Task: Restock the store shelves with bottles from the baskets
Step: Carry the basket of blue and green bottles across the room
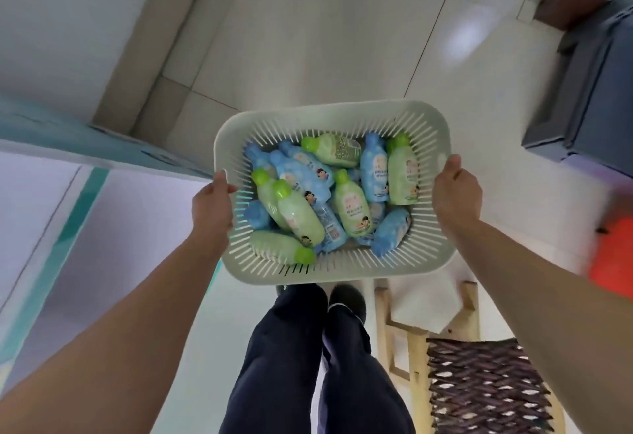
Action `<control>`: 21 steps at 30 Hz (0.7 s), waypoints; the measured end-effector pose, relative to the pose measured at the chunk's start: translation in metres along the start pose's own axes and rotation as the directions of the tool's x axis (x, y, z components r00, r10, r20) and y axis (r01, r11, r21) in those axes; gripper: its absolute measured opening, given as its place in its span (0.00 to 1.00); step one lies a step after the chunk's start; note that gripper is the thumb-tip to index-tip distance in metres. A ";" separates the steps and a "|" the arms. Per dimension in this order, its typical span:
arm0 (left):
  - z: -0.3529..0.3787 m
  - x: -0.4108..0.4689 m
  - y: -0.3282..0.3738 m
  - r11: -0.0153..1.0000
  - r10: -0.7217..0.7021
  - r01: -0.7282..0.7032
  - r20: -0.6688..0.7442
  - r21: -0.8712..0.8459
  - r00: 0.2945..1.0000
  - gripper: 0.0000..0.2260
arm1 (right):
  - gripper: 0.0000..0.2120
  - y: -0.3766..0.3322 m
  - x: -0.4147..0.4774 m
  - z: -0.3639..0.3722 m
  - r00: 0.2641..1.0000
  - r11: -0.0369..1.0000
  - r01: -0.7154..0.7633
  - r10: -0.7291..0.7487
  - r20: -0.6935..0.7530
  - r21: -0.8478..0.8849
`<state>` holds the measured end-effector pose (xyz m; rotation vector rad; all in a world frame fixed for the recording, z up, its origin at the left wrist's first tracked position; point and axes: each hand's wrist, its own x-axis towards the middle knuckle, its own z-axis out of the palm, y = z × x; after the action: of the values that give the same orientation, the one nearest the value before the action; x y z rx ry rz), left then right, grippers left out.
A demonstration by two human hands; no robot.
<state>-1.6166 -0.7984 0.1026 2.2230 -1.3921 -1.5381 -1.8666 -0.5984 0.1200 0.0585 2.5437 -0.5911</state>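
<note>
Legs (pixel 291 365) in dark trousers at 6 o'clock, woven stool (pixel 479 382) at 5. Left hand (pixel 212 205) grips the basket (pixel 329 113) by its 9 o'clock rim and right hand (pixel 455 190) grips the 3 o'clock rim, so it's held up over the tiled floor (pixel 308 39). Green and blue bottles (pixel 352 209) lie jumbled inside. Dark crates (pixel 599 91) at 2 o'clock, kinda blurry.

Blurred orange shape (pixel 613 255), perhaps a crate, partly beyond the right edge.
</note>
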 end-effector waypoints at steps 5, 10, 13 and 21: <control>0.036 0.060 -0.024 0.999 -0.018 0.018 0.010 0.033 1.000 0.18 | 0.33 0.021 0.047 0.061 1.000 1.000 -0.020 0.020 0.015 0.017; 0.057 0.101 -0.046 0.998 -0.004 0.005 -0.002 0.066 1.000 0.19 | 0.32 0.040 0.074 0.108 0.997 0.998 -0.061 0.059 0.048 0.033; 0.064 0.116 -0.058 0.997 -0.015 0.015 0.005 0.073 1.000 0.19 | 0.32 0.049 0.082 0.128 0.995 0.996 -0.080 0.078 0.063 0.039; 0.066 0.138 -0.089 0.993 -0.047 0.039 0.075 0.111 0.996 0.17 | 0.29 0.071 0.088 0.152 0.981 0.988 -0.151 0.144 0.127 0.043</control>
<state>-1.6038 -0.8206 -0.0724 2.2929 -1.4933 -1.6162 -1.8581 -0.6046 -0.0696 0.2204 2.3796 -0.5843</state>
